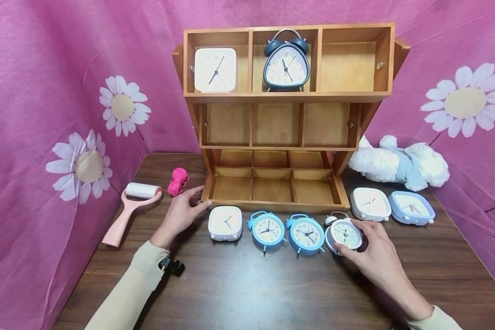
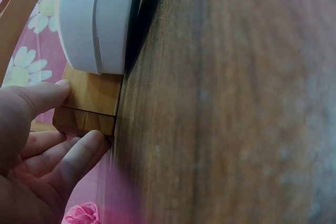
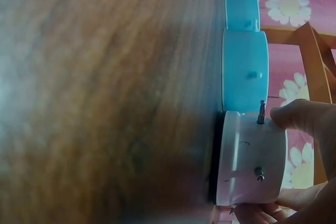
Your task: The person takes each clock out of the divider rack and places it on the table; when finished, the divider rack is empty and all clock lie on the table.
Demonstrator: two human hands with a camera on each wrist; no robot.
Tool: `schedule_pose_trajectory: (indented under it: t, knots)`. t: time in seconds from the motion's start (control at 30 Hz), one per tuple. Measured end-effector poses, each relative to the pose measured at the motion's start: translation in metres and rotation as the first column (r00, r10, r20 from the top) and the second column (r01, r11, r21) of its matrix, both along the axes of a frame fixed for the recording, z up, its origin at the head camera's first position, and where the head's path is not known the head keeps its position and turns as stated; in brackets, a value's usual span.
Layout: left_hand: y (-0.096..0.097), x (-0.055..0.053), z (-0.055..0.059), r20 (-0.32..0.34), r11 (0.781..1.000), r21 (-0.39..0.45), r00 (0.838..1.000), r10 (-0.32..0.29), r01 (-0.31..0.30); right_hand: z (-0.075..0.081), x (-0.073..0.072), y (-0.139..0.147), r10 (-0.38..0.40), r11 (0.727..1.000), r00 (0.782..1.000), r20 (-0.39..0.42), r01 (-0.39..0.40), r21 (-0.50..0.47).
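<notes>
My right hand (image 1: 377,250) grips a round white twin-bell alarm clock (image 1: 345,234), thumb and fingers on opposite sides of its case; the right wrist view shows the clock's small metal feet (image 3: 260,173). At the lower left corner of a wooden cubby shelf (image 1: 272,205), my left hand (image 1: 180,213) pinches the end of the base between thumb and fingers (image 2: 79,156). Between the hands, a white square clock (image 1: 225,223) and two blue twin-bell clocks, one left (image 1: 267,230) and one right (image 1: 306,234), stand in a row before the shelf.
Top compartments hold a white square clock (image 1: 215,69) and a dark rounded-triangle alarm clock (image 1: 286,66). On the right are a white clock (image 1: 370,204), a blue-rimmed clock (image 1: 412,207) and a plush toy (image 1: 400,162). Pink yarn (image 1: 178,181) and a lint roller (image 1: 132,208) lie left.
</notes>
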State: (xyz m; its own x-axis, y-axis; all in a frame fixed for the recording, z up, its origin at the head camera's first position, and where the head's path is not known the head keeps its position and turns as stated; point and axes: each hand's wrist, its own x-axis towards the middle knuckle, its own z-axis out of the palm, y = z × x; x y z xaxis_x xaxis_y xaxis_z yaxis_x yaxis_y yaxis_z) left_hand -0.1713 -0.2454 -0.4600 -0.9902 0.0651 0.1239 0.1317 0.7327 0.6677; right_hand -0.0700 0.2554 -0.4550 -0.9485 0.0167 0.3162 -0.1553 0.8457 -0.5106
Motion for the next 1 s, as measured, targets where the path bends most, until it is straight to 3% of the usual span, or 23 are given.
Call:
schedule_pose_trajectory:
  t: [1.0]
  knots:
    - [0.0005, -0.0003, 0.0001, 0.005, 1.000, 0.014, 1.000, 0.000, 0.000, 0.0029, 0.0025, -0.0015, -0.012, 0.999, 0.999, 0.039, 0.014, -0.033]
